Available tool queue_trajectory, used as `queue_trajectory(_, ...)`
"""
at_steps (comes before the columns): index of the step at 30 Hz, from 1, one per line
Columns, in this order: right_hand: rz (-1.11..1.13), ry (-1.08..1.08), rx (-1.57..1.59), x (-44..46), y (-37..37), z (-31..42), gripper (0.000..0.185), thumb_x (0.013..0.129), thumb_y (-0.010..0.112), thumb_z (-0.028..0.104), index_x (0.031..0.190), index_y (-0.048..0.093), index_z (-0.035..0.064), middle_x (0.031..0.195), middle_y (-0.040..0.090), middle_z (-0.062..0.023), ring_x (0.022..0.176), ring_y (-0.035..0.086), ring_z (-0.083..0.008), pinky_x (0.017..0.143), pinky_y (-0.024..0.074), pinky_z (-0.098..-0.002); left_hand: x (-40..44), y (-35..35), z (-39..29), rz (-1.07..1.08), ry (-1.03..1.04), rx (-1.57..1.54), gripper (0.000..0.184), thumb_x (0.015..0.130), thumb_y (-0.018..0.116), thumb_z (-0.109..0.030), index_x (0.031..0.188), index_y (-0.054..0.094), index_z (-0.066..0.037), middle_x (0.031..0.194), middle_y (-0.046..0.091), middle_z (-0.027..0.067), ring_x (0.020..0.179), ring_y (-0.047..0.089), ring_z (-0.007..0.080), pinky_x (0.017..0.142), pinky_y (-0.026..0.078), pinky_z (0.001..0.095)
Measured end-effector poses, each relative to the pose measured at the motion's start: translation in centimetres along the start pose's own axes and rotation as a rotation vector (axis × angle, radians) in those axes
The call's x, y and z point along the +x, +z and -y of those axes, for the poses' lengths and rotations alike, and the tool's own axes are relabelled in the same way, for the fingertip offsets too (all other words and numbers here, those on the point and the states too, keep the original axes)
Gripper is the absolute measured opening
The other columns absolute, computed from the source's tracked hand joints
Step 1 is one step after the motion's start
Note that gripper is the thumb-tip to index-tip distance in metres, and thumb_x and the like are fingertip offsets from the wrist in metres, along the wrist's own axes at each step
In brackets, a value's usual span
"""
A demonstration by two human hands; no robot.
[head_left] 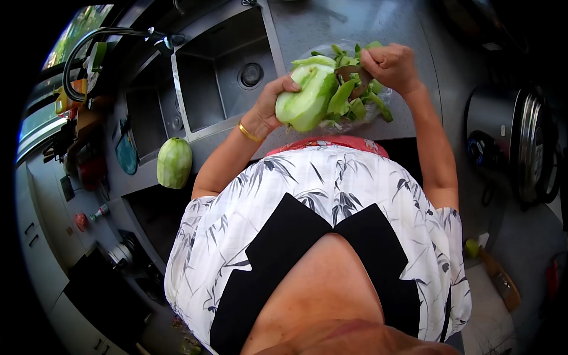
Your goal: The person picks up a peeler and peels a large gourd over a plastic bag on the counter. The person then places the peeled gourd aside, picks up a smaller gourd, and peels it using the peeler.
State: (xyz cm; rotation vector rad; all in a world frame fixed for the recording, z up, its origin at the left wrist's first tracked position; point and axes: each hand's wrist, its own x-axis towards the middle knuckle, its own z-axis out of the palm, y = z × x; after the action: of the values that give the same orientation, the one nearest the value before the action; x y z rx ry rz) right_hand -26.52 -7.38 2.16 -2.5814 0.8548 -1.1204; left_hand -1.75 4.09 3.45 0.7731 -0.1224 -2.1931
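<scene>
My left hand [273, 100] grips a large, pale green, partly peeled vegetable [305, 103], with the thumb lying across its top. A gold bangle circles that wrist. My right hand [390, 64] is closed in a fist around a brown peeler [360, 83], its head close to the vegetable's right side; the handle is hidden by the fingers. Green peelings [358, 109] lie below and around the peeler on a clear plastic bag [384, 97]. A second, fully peeled vegetable [174, 163] rests on the counter to the left, apart from both hands.
A double steel sink [228, 71] with a black curved faucet [112, 29] is at the upper left. A teal board-like item [125, 155] stands beside it. On the right are a dark rice cooker [497, 127] and a wooden-handled tool [502, 278].
</scene>
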Motion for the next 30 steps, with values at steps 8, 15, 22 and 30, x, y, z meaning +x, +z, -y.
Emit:
queue_trajectory(8, 0.064, -0.111, 0.059, 0.8, 1.3, 2.2, 0.039, 0.081, 0.060, 0.021, 0.046, 0.046, 0.0098, 0.046, 0.048, -0.0071, 0.039, 0.047, -0.0247, 0.043, 0.0393, -0.0351, 0.8, 0.8, 0.6, -0.036, 0.071, 0.233, 0.063, 0.071, 0.051, -0.008, 0.132, 0.037, 0.000, 0.122, 0.053, 0.0184, 0.104, 0.060, 0.0281, 0.092, 0.051, 0.0398)
queue_trajectory(15, 0.093, 0.053, -0.107, -2.5, 1.2, -5.2, 0.039, 0.083, 0.057, 0.022, 0.048, 0.047, 0.0092, 0.047, 0.048, -0.0079, 0.041, 0.050, -0.0253, 0.043, 0.0405, -0.0354, 0.1, -0.3, 0.0, 0.096, -0.017, 0.175, 0.070, 0.070, 0.053, -0.011, 0.136, 0.033, 0.000, 0.126, 0.050, 0.0219, 0.109, 0.058, 0.0311, 0.093, 0.050, 0.0412)
queue_trajectory(22, -0.016, 0.159, -0.162, -3.7, 0.6, -4.1, 0.039, 0.083, 0.057, 0.021, 0.048, 0.047, 0.0090, 0.046, 0.047, -0.0072, 0.038, 0.048, -0.0248, 0.040, 0.0387, -0.0355, 1.1, -0.8, 0.9, 0.129, 0.017, -0.163, 0.058, 0.082, 0.054, -0.021, 0.133, 0.039, 0.001, 0.122, 0.054, 0.0249, 0.107, 0.059, 0.0362, 0.093, 0.048, 0.0493)
queue_trajectory(30, -0.042, -0.056, 0.016, -0.4, -1.2, 3.6, 0.039, 0.081, 0.061, 0.013, 0.048, 0.042, 0.0101, 0.043, 0.041, -0.0034, 0.036, 0.040, -0.0208, 0.042, 0.0304, -0.0317, 2.0, -0.5, 1.9, -0.136, 0.138, -0.185, 0.046, 0.085, 0.052, -0.029, 0.124, 0.052, -0.005, 0.119, 0.059, 0.0144, 0.109, 0.057, 0.0283, 0.094, 0.044, 0.0508)
